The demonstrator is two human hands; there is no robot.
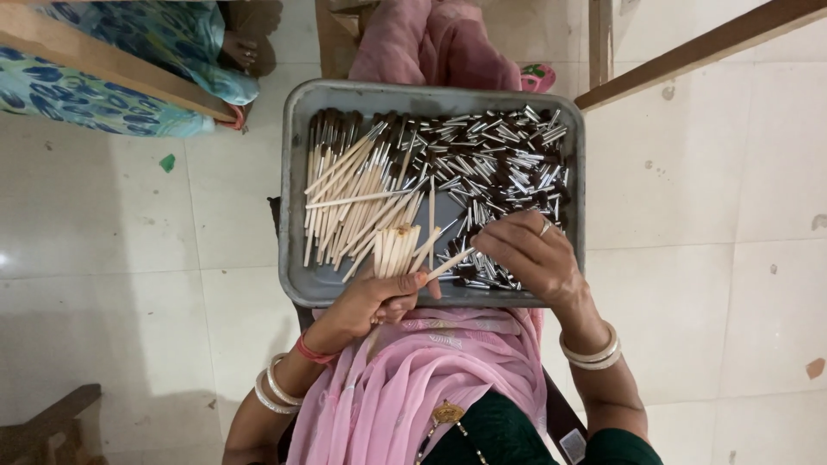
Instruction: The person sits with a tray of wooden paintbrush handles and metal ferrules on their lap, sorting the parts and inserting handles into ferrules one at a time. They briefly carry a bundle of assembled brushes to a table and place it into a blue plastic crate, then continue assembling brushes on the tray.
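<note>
Draping over the lap nearest the camera, a pink scarf (413,379). Gripping a fanned bunch of sticks (394,250) just above it, the left hand (370,303), fingers clenching round their lower ends at the tray's near rim. Pinching one stick (450,263) at its end, the right hand (530,258), hovering over the ferrules. Resting across the lap, the grey tray (297,172). Lying inside it: assembled brushes (353,189) on the left, shiny metal ferrules (504,168) heaping on the right. Sitting beyond, another person in pink cloth (431,43).
</note>
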